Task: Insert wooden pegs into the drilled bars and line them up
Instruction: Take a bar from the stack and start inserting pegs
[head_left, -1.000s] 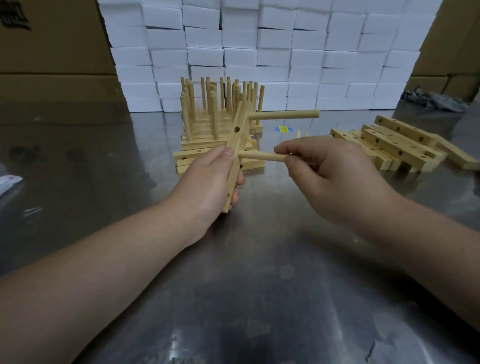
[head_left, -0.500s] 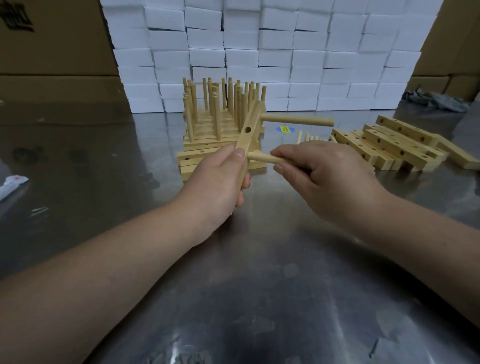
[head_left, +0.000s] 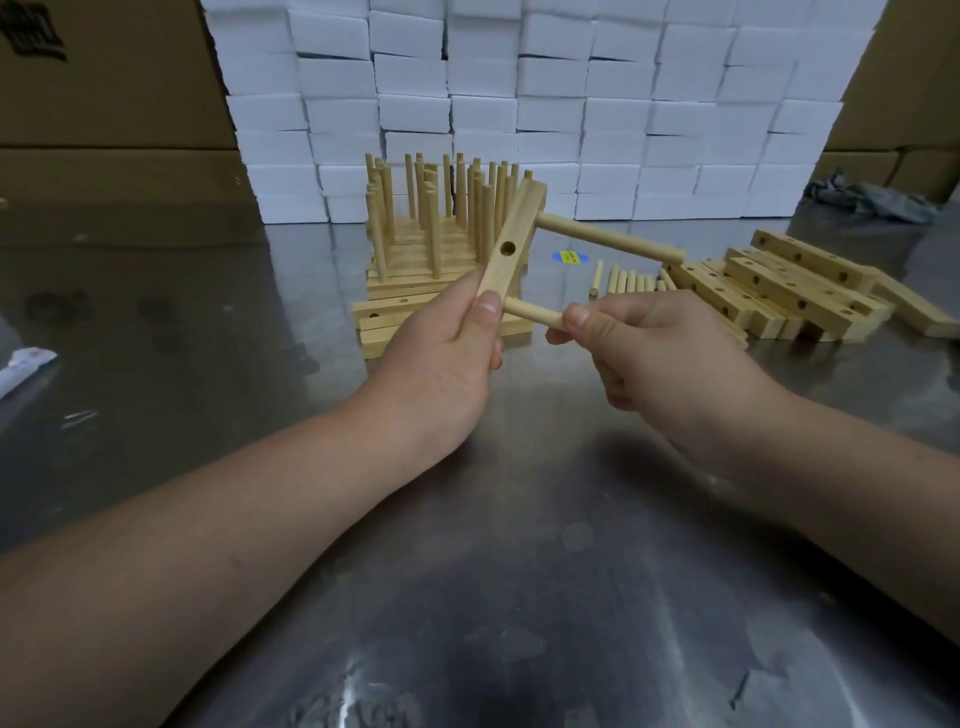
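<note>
Over the middle of the counter (head_left: 519, 571) the drilled bar (head_left: 523, 215) is clasped in the curled grip of the left hand (head_left: 436, 374), and the lower peg (head_left: 530, 314), pinched by the right hand (head_left: 660, 364), has been pushed deeper than a second ago, the middle hole (head_left: 507, 249) left unfilled.

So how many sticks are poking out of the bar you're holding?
2. The upper stick sits near the top end of the bar. The lower stick is pinched by the right hand. The middle hole is empty.

A small factory or packing floor: a steel worktable (head_left: 519, 597), a wall of stacked white foam blocks (head_left: 519, 104), brown cartons (head_left: 104, 93), piled drilled wooden bars (head_left: 789, 291).
</note>
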